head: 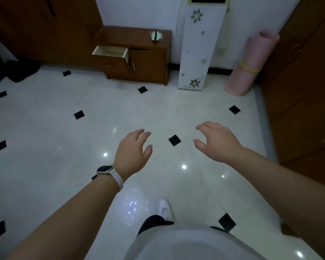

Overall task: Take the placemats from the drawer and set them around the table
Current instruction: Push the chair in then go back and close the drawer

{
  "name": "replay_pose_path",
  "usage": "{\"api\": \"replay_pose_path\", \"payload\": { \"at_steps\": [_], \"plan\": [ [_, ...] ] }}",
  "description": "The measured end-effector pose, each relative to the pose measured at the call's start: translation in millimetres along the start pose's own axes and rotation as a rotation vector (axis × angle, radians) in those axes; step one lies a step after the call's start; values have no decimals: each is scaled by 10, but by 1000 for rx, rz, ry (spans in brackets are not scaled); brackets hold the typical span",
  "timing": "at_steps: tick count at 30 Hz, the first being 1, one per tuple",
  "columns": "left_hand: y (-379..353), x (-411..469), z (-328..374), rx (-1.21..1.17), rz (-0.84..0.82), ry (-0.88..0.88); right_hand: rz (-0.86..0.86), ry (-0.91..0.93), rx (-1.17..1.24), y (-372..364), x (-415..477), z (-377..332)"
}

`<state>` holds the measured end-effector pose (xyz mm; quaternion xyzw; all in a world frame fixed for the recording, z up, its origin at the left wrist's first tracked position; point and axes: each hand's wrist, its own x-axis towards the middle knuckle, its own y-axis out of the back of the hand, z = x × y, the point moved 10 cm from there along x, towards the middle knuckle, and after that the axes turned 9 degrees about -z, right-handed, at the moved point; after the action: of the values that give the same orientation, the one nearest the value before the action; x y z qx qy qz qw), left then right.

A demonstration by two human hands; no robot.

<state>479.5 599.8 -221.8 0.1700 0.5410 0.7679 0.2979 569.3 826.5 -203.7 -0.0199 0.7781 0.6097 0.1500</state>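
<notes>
Head view: no readable writing anywhere. The left hand (132, 151), a watch (106, 170) on its wrist, and the right hand (217, 141) reach forward palm-down over the tiled floor (45, 128), fingers loosely spread, holding nothing. Well beyond both hands, a low wooden cabinet (148, 59) has its drawer (110, 51) pulled open; the visible interior looks pale and bare, with no placemats showing.

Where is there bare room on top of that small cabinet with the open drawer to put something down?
The cabinet top is bare across its left and middle, from the dark wardrobe side to the small mirror-like object near its right back corner. Only that corner is taken. The open drawer juts out below the left front. Both hands, left hand and right hand, are empty.
</notes>
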Motion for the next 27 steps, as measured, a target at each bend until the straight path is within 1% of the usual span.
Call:
{"api": "replay_pose_path", "payload": {
  "at_steps": [2,8,12,15,20,24,27],
  "plan": [
    [176,314,-201,12,17,1,36,-5,13,185,299,-86],
    [474,896,-615,3,57,4,19,30,-9,381,1040,-281],
    [474,1285,-931,9,25,71,19,68,-13,449,1581,-338],
    [486,1632,-1086,27,6,76,-3,88,-4,436,2034,-289],
    [633,2351,-1487,63,8,150,-30,154,6,513,3067,-277],
    [849,2872,-1857,100,-17,242,-50,233,24,713,3955,-373],
    [1088,3218,-2086,126,-1,288,-65,303,6,915,4548,-489]
  ]
}}
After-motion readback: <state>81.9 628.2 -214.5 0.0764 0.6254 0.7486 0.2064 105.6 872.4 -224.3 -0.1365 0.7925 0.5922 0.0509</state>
